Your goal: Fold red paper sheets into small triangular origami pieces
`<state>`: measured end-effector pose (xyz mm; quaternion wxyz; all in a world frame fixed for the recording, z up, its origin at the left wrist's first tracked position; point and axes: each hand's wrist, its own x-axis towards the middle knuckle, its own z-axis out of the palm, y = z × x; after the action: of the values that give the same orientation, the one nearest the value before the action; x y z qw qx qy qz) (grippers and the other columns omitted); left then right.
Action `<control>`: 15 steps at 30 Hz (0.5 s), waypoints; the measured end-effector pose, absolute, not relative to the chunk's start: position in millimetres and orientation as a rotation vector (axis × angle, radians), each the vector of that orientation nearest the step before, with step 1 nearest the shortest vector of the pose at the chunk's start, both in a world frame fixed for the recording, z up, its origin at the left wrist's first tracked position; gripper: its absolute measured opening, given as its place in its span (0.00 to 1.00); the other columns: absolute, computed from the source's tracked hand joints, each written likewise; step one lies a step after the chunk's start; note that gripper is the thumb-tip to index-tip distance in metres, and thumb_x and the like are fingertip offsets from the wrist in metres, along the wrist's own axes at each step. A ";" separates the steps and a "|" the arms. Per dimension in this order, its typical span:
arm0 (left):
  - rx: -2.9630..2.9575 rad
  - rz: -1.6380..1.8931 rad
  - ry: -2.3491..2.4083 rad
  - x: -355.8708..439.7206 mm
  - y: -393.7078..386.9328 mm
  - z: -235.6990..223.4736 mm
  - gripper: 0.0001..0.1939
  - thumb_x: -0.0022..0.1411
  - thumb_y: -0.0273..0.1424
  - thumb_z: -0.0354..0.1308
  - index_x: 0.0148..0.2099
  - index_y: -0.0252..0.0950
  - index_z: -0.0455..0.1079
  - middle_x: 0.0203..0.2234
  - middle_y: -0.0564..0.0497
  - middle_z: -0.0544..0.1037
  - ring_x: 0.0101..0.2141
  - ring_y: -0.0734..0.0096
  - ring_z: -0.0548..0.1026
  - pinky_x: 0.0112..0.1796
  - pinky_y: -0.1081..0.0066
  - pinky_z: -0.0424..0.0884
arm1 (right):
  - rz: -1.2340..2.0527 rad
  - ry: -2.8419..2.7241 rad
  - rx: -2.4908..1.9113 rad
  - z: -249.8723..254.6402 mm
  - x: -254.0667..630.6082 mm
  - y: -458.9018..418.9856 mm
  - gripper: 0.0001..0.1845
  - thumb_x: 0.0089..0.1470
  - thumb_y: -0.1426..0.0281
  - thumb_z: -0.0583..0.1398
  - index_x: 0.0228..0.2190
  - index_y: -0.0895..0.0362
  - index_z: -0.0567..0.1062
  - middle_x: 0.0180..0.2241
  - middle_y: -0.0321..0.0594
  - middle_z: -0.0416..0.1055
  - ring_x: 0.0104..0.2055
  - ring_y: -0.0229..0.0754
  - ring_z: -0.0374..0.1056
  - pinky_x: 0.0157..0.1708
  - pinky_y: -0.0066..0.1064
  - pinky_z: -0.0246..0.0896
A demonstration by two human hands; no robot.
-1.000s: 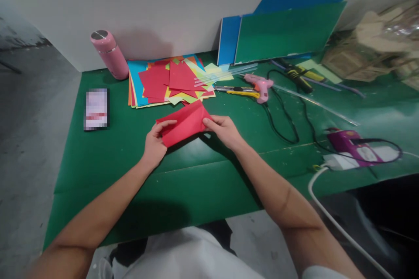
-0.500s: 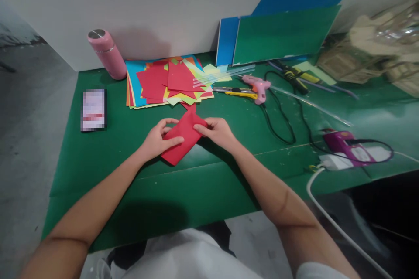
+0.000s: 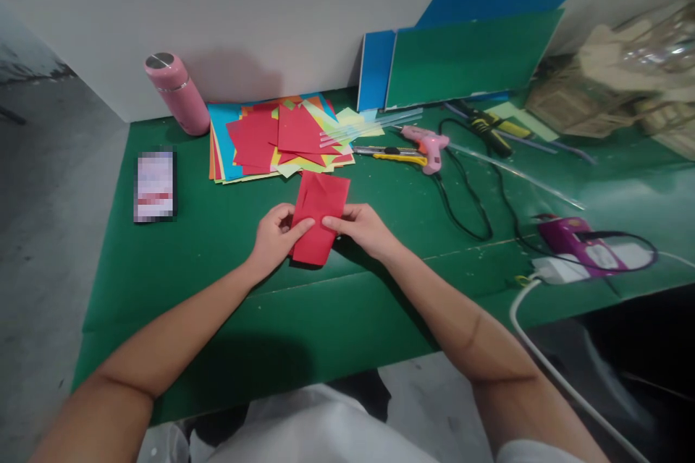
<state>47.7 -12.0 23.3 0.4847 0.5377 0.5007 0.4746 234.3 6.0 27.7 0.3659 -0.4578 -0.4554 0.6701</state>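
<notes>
A folded piece of red paper (image 3: pixel 320 206) is held just above the green tabletop, nearly upright in the view. My left hand (image 3: pixel 276 235) grips its left edge, thumb on the front face and fingers curled behind. On the opposite edge my right hand (image 3: pixel 363 228) pinches the paper the same way, its thumb close to the left one. The fingertips behind the paper are hidden. Just beyond lies a pile of coloured paper (image 3: pixel 255 137), with red sheets on top and clear glue sticks (image 3: pixel 347 134) across its right side.
A pink glue gun (image 3: pixel 428 147) and a utility knife (image 3: pixel 399 153) lie right of the pile. Farther left are a pink bottle (image 3: pixel 182 98) and a blurred-out phone-like object (image 3: pixel 155 186). A purple-and-white power unit (image 3: pixel 586 249) with cables sits at right. Green and blue boards (image 3: pixel 472 58) lean behind.
The red paper has turned from a diagonal slant to nearly upright, and a folded layer shows on its left side. My left hand has shifted slightly right, closer to my right hand.
</notes>
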 end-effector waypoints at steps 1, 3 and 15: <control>1.275 1.161 1.198 47.1 -12.2 22.5 0.17 0.51 0.44 0.67 0.35 0.35 0.72 0.32 0.49 0.78 0.31 0.71 0.74 0.33 0.70 0.72 | 1.721 -1.175 -1.180 28.4 235.3 6.3 0.22 0.34 0.57 0.74 0.31 0.57 0.83 0.30 0.42 0.80 0.28 0.39 0.71 0.32 0.33 0.68; 1.189 1.181 1.171 47.1 -12.3 20.4 0.19 0.50 0.43 0.68 0.38 0.36 0.70 0.33 0.49 0.78 0.31 0.72 0.74 0.34 0.70 0.73 | 1.724 -1.166 -1.180 30.1 236.2 6.8 0.22 0.32 0.57 0.74 0.30 0.57 0.83 0.30 0.41 0.80 0.31 0.41 0.73 0.35 0.35 0.70; 1.150 1.345 1.184 50.2 -15.9 18.4 0.22 0.50 0.41 0.69 0.37 0.40 0.59 0.29 0.55 0.72 0.31 0.74 0.74 0.35 0.71 0.71 | 1.718 -1.140 -1.181 29.6 231.2 3.8 0.19 0.32 0.60 0.74 0.29 0.55 0.82 0.33 0.41 0.81 0.35 0.45 0.76 0.42 0.41 0.71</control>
<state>50.2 -15.9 18.4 0.4849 0.4722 0.4866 0.5523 231.2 3.8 29.6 0.3733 -0.4612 -0.4451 0.6707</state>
